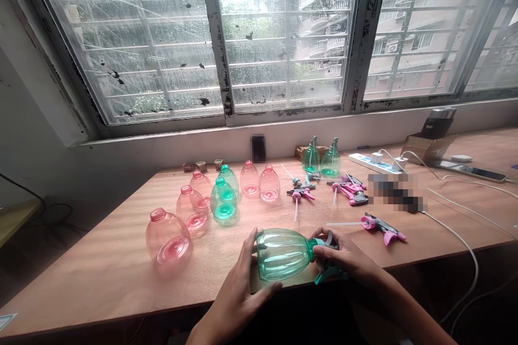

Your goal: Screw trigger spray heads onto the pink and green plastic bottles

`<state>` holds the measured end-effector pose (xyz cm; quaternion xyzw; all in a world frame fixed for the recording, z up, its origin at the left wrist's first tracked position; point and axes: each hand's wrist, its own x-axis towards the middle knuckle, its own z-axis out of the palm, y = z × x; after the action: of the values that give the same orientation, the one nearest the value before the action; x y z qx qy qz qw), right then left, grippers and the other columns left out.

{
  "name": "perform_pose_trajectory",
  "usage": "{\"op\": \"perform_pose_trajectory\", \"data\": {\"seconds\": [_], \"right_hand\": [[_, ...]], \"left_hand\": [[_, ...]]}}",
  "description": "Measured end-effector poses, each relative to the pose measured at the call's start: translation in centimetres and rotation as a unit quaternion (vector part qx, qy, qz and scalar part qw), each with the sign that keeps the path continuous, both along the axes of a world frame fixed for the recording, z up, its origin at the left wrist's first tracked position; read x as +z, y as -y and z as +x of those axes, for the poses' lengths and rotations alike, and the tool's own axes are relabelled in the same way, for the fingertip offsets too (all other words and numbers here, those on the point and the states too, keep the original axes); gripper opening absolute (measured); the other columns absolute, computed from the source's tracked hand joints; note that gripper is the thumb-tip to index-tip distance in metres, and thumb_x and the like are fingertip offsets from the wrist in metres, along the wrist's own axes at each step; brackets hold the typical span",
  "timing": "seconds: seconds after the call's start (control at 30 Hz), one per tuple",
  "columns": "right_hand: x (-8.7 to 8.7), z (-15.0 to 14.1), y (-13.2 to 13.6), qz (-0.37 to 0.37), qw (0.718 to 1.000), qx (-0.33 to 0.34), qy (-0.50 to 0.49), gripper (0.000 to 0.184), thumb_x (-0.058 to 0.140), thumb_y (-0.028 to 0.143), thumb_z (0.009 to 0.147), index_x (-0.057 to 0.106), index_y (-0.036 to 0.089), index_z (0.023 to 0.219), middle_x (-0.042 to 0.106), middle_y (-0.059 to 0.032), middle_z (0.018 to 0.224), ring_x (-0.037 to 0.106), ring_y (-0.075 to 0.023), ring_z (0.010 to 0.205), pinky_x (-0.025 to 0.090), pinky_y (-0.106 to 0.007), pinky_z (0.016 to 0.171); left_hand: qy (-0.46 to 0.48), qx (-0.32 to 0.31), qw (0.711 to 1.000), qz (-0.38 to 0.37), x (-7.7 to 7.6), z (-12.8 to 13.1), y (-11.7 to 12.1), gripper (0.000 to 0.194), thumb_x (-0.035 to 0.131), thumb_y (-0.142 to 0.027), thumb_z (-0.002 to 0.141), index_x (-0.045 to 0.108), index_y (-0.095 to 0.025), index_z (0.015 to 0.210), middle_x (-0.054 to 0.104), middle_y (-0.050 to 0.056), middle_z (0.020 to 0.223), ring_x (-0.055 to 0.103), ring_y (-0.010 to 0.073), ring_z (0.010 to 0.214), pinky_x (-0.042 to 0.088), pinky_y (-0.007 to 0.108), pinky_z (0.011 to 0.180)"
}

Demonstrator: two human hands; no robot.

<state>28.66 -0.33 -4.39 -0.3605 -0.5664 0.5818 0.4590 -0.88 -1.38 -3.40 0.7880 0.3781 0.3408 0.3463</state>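
Head (325, 274) was pinched at green bottle's (283, 256) neck by right grip (340, 253); left grip (246, 275) was spread around base. Two sprayers (331, 161) were topped; seven pink/green bottles (224, 199) left open.

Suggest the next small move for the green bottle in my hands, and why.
I'd probably twist the spray head with the right hand while the left hand steadies the green bottle. The right fingers are at the neck, where the head sits, and the left hand is at the base. Its tightness can't be seen.
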Motion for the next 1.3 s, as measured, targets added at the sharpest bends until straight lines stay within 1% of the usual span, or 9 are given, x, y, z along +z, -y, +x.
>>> {"op": "perform_pose_trajectory", "data": {"seconds": [0.23,0.5,0.77,0.9,1.07,1.3], "right_hand": [[0.05,-0.12,0.01,-0.001,1.000,0.003,0.004,0.040,0.080,0.047,0.084,0.060,0.017,0.103,0.069,0.0017,0.067,0.063,-0.0149,0.061,0.047,-0.025,0.059],[-0.05,-0.09,-0.05,0.000,1.000,0.004,0.002,0.039,0.079,0.045,0.085,0.060,0.017,0.104,0.069,0.0022,0.066,0.061,-0.0143,0.060,0.046,-0.025,0.058],[0.32,-0.27,0.16,0.000,1.000,0.007,-0.001,0.038,0.080,0.045,0.084,0.060,0.018,0.102,0.069,0.0024,0.068,0.062,-0.0139,0.060,0.047,-0.024,0.058],[0.35,-0.24,0.25,-0.002,1.000,0.006,0.005,0.039,0.080,0.046,0.084,0.060,0.018,0.102,0.069,0.0023,0.066,0.062,-0.0146,0.060,0.047,-0.025,0.059],[0.31,-0.20,0.22,-0.007,1.000,0.004,0.007,0.041,0.080,0.047,0.083,0.060,0.018,0.102,0.069,0.0021,0.066,0.061,-0.0147,0.060,0.047,-0.025,0.059],[0.49,-0.30,0.23,-0.008,1.000,0.003,0.008,0.041,0.081,0.048,0.082,0.060,0.019,0.101,0.069,0.0018,0.069,0.061,-0.0156,0.061,0.047,-0.027,0.060]], "left_hand": [[-0.003,-0.003,1.000,-0.008,0.12,-0.03,-0.23,0.092,0.070,-0.034,0.092,0.006,-0.040,0.159,0.029,0.008,0.165,0.040,0.0337,0.146,0.032,0.055,0.121],[-0.006,0.002,1.000,-0.008,0.18,0.00,-0.13,0.092,0.070,-0.034,0.092,0.007,-0.040,0.159,0.032,0.008,0.164,0.040,0.0330,0.146,0.031,0.055,0.122],[-0.002,-0.003,1.000,-0.012,0.02,-0.04,-0.20,0.093,0.071,-0.034,0.091,0.009,-0.035,0.160,0.034,0.010,0.163,0.041,0.0335,0.146,0.032,0.053,0.122],[-0.004,0.001,1.000,-0.008,0.23,0.04,-0.18,0.093,0.072,-0.034,0.091,0.010,-0.034,0.160,0.033,0.011,0.164,0.039,0.0341,0.147,0.031,0.053,0.122],[-0.001,0.002,1.000,-0.006,0.44,0.08,-0.14,0.092,0.072,-0.035,0.091,0.011,-0.033,0.160,0.034,0.012,0.163,0.042,0.0344,0.145,0.033,0.052,0.121],[0.004,0.002,1.000,0.001,0.49,0.13,-0.11,0.092,0.072,-0.033,0.091,0.012,-0.032,0.161,0.035,0.014,0.162,0.041,0.0354,0.145,0.031,0.055,0.121]]}}
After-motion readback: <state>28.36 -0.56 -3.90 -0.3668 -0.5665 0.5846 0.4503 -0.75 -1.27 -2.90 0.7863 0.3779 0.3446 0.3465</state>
